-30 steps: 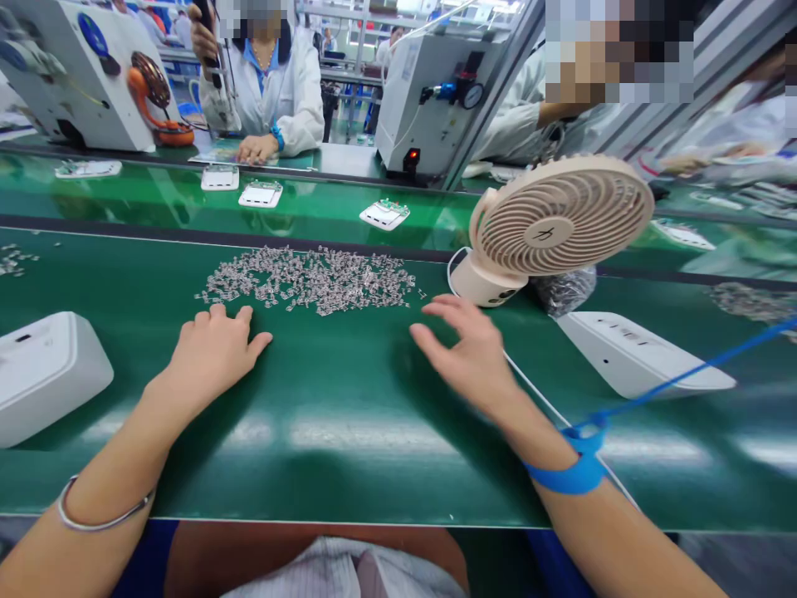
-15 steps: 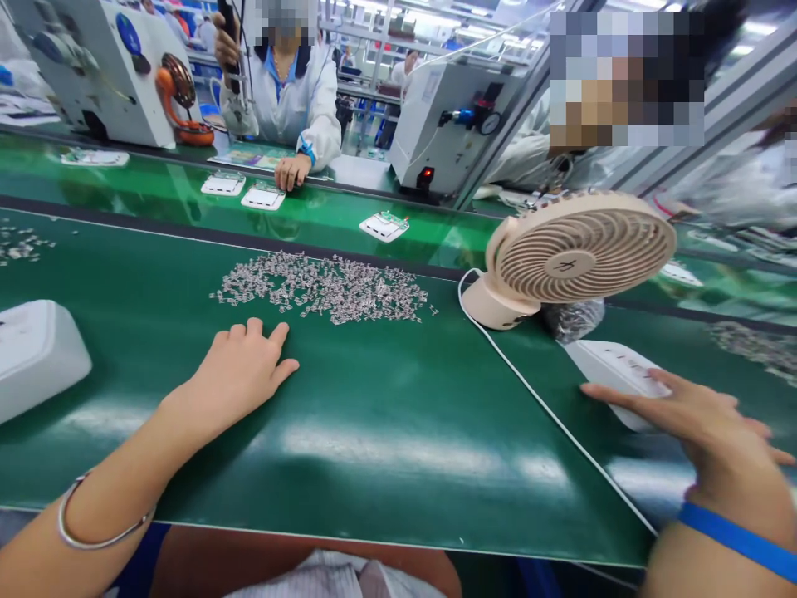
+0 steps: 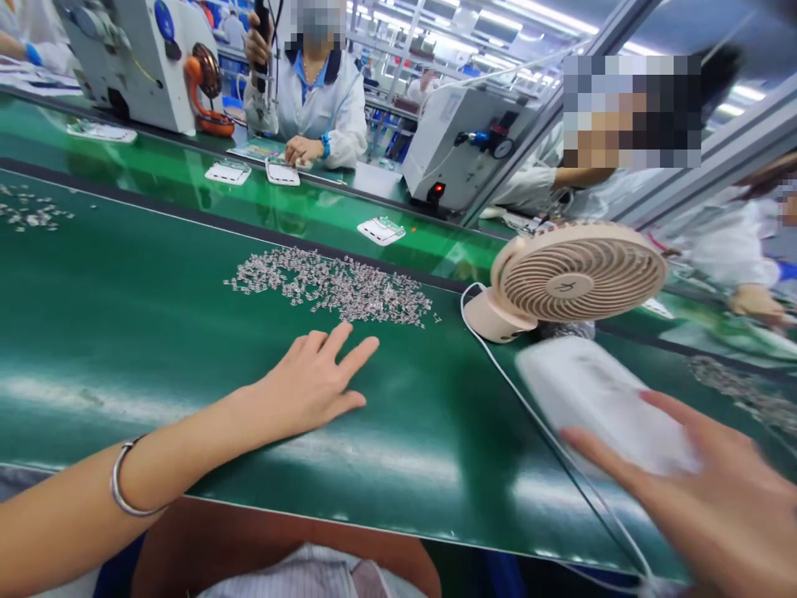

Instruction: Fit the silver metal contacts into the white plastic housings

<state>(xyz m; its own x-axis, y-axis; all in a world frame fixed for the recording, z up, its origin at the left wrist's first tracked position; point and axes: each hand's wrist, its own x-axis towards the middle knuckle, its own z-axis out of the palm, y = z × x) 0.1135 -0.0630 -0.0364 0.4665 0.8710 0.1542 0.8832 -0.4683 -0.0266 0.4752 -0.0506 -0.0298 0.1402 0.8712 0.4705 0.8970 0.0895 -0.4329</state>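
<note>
My left hand (image 3: 311, 382) lies flat on the green mat (image 3: 155, 316), fingers stretched out and holding nothing. Its fingertips stop just short of a spread pile of small silvery metal parts (image 3: 336, 286). My right hand (image 3: 716, 507) is at the lower right, blurred by motion. Its thumb and fingers are wrapped round one end of a white plastic housing (image 3: 598, 399), which is also blurred. A silver bangle is on my left wrist.
A beige desk fan (image 3: 573, 278) stands behind the housing, and its white cable (image 3: 529, 407) runs across the mat to the front edge. White trays (image 3: 381, 230) ride the glossy conveyor (image 3: 155, 187) beyond. Co-workers in white coats (image 3: 324, 100) and machines (image 3: 137, 58) line the far side.
My right hand swung right from the mat's middle to the white housing and closed on it, and the housing now moves. My left hand slid right along the mat. The view has turned right.
</note>
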